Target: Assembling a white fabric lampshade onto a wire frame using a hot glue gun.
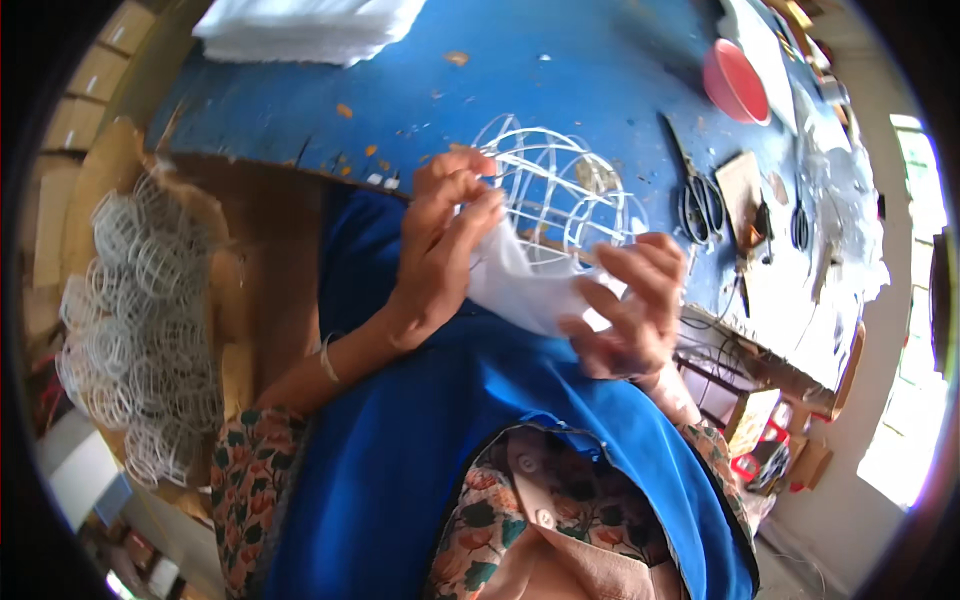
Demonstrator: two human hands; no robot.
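Now both hands grip white fabric (520,285) against the wire frame (560,190): left hand (445,240) pinching, right hand (630,305) curled below it.

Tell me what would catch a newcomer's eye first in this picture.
In the middle, the left hand and right hand pinch a piece of white fabric against a white wire frame, held over a blue apron. Behind them lies a worn blue table with scissors and a red bowl toward the right. At the far left sits a heap of more white wire frames.
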